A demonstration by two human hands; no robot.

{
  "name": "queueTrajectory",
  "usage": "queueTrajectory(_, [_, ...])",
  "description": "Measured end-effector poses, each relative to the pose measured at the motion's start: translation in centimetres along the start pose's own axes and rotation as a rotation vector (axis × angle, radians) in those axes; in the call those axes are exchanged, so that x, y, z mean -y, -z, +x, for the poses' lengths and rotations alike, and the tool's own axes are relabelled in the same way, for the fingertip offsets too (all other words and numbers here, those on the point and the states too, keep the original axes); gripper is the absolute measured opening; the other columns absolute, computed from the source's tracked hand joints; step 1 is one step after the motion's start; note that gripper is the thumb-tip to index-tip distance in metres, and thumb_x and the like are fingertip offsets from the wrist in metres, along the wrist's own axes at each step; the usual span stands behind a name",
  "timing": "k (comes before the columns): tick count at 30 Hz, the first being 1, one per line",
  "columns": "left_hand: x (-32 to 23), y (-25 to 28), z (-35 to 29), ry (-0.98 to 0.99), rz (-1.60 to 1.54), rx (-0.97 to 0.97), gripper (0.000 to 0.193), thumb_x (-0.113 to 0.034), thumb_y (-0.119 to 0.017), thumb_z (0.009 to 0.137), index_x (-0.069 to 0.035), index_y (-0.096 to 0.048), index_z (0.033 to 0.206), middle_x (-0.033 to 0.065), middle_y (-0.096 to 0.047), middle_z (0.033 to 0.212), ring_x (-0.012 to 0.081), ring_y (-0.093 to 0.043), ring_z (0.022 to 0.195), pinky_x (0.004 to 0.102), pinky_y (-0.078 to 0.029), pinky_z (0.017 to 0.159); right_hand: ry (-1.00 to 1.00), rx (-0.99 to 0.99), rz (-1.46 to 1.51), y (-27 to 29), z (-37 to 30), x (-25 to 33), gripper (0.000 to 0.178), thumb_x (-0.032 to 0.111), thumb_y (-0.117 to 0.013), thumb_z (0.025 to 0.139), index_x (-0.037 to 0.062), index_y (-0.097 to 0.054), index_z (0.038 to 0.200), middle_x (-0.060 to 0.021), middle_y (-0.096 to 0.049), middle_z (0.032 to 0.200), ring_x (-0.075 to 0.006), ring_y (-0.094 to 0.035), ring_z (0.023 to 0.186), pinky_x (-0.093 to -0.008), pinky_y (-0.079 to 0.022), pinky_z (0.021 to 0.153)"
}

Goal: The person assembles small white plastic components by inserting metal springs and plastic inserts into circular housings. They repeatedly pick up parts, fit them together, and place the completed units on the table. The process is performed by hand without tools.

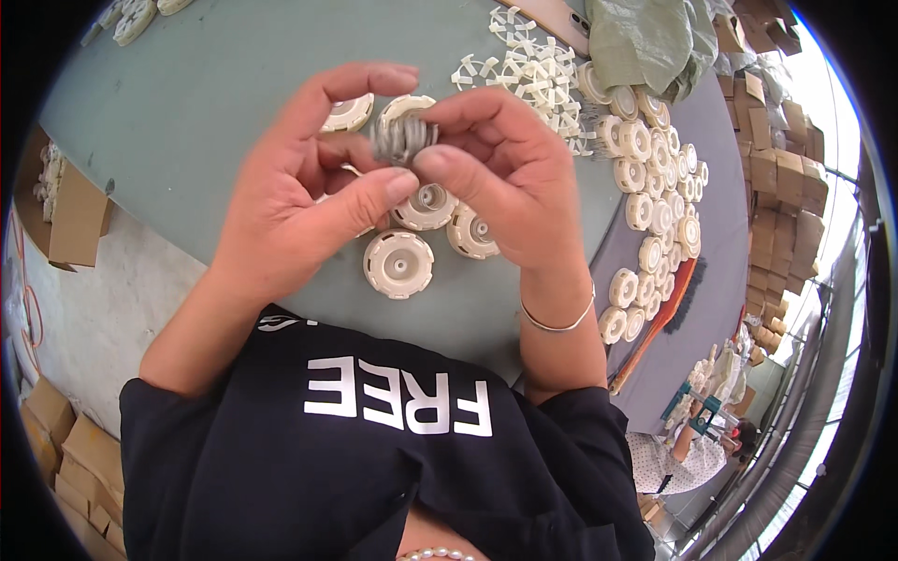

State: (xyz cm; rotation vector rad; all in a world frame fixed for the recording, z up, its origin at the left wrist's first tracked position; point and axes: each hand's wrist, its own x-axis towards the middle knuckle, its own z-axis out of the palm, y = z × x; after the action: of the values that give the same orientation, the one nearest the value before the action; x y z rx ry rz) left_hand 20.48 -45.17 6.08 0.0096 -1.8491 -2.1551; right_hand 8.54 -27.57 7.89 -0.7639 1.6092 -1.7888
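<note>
Above the grey-green tabletop (187, 122), near its middle, the left hand (299, 187) and the right hand (505, 178) meet around a small grey ribbed part (404, 138); both hands are curled nearly closed, thumbs and fingertips pinching the part from either side, so it sits held between them, lifted clear of the surface; just behind it a cream round plastic wheel (404, 105) shows partly above the fingers, and whether either hand touches it I cannot tell; below the hands 3 more cream wheels lie flat on the tabletop, the nearest one (398, 264) just under the left thumb, another (426, 208) between the 2 thumbs, the third (470, 234) beside the right palm; a thin metal bracelet (559, 323) circles the right wrist; farther right, a long heap of cream wheels (655, 187) runs along the tabletop's edge; white star-shaped inserts (538, 70) are piled behind the right hand; cardboard boxes (776, 159) are stacked at the far right; another person's patterned sleeve (669, 463) shows at the lower right.
</note>
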Motion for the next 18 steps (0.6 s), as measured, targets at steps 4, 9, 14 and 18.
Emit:
queueTrajectory(4, [0.7, 0.6, -0.5, 0.103, 0.068, -0.114, 0.041, -0.027, -0.066, 0.108, 0.004, -0.065, 0.135, 0.0106, -0.072, 0.115, 0.0114, -0.069, 0.076, 0.0239, -0.059, 0.068, 0.233, -0.014, -0.307, 0.4, 0.2, 0.4, 0.026, 0.003, -0.086, 0.087, 0.004, -0.075, 0.112, -0.0074, -0.077, 0.099, -0.0153, -0.075, 0.088, -0.0279, -0.06, 0.074])
queueTrajectory(9, [-0.5, 2.3, 1.2, 0.663, -0.459, -0.055, 0.035, -0.03, -0.064, 0.11, 0.002, -0.069, 0.122, 0.004, -0.072, 0.089, 0.0092, -0.066, 0.065, 0.0233, -0.057, 0.057, 0.713, 0.129, -0.788, 1.2, 1.1, 0.7, 0.023, -0.001, -0.088, 0.076, 0.0048, -0.078, 0.097, -0.0091, -0.076, 0.099, -0.0248, -0.075, 0.085, -0.0299, -0.06, 0.071])
queueTrajectory(14, [0.2, 2.0, 1.1, 0.65, -0.639, -0.099, 0.038, -0.038, -0.062, 0.11, -0.001, -0.072, 0.111, 0.0071, -0.073, 0.088, 0.0111, -0.069, 0.065, 0.0225, -0.058, 0.055, 0.599, 0.151, -0.624, 0.6, 1.0, 0.6, 0.027, -0.005, -0.083, 0.08, 0.0039, -0.078, 0.105, -0.0084, -0.075, 0.102, -0.0213, -0.075, 0.087, -0.03, -0.062, 0.072])
queueTrajectory(18, [1.5, 2.9, 0.9, 0.695, -0.925, -0.046, 0.041, -0.039, -0.055, 0.114, -0.001, -0.069, 0.119, 0.0076, -0.072, 0.096, 0.0082, -0.06, 0.065, 0.0195, -0.044, 0.047, 0.261, 0.001, -0.336, -0.5, 0.3, 0.2, 0.031, -0.008, -0.075, 0.085, 0.0022, -0.075, 0.114, -0.0088, -0.073, 0.103, -0.0187, -0.075, 0.09, -0.0287, -0.064, 0.077])
